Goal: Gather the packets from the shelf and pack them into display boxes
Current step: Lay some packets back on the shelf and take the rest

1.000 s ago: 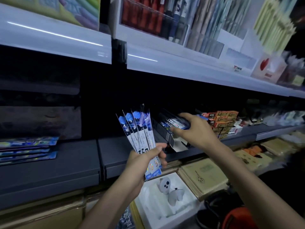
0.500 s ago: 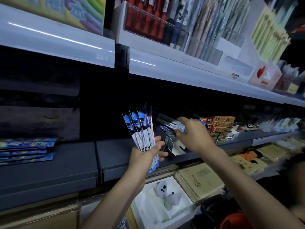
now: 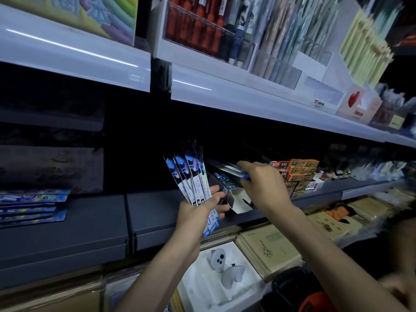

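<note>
Several slim blue-and-white packets (image 3: 191, 176) fan out from the left hand (image 3: 198, 211).

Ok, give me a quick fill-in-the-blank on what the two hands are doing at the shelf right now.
1. The hand gripping the fan of long, narrow blue-and-white packets is the person's ___ one.
2. The right hand reaches into the dark open cardboard display box, which stands to the ___ of that fan.
3. The white controller in the white tray lies ___ the dark grey shelf.
Missing words: left; right; below.
</note>
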Demonstrator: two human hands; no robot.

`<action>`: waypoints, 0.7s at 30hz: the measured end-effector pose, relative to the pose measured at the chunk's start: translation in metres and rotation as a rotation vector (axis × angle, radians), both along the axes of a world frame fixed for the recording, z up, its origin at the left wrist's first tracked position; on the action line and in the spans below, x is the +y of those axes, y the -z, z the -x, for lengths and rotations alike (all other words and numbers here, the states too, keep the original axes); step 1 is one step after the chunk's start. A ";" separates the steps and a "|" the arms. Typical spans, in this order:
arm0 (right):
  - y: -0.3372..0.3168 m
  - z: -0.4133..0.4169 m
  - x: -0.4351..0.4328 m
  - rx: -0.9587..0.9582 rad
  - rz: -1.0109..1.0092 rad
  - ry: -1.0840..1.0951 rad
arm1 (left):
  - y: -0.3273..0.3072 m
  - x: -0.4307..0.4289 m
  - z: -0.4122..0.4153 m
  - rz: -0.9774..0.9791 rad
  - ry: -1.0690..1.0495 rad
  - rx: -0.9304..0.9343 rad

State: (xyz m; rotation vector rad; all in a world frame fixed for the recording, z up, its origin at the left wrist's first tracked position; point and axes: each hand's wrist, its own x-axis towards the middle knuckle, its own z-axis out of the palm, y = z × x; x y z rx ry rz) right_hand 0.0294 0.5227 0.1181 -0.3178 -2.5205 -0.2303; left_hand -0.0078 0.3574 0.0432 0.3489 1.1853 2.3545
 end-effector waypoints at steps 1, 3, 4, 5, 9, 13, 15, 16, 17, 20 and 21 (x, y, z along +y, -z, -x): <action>0.001 0.001 0.000 -0.040 -0.061 0.012 | 0.000 0.000 0.001 -0.003 0.001 -0.005; 0.002 0.002 0.002 -0.081 -0.171 0.041 | 0.001 0.000 0.001 -0.008 0.002 -0.006; 0.002 0.001 0.003 -0.078 -0.208 0.046 | 0.001 0.000 0.001 -0.010 0.002 -0.006; 0.002 0.001 0.005 -0.057 -0.230 0.046 | 0.001 0.000 0.001 -0.011 0.001 -0.006; -0.002 -0.001 0.012 0.064 -0.281 0.016 | -0.001 0.000 0.001 -0.017 -0.003 0.011; -0.003 -0.002 0.018 0.156 -0.349 -0.061 | -0.002 0.000 0.003 -0.008 -0.014 0.023; -0.007 -0.004 0.021 0.191 -0.386 -0.091 | -0.002 -0.001 0.004 -0.001 -0.030 0.028; -0.009 -0.006 0.022 0.206 -0.408 -0.106 | -0.002 -0.002 0.004 0.004 -0.047 0.025; -0.011 -0.008 0.023 0.222 -0.434 -0.121 | -0.003 -0.002 0.005 0.009 -0.065 0.020; -0.015 -0.024 0.023 0.279 -0.499 -0.187 | -0.002 -0.006 0.007 0.021 -0.125 -0.002; -0.015 -0.033 0.021 0.302 -0.515 -0.219 | -0.001 -0.007 0.008 0.020 -0.137 -0.003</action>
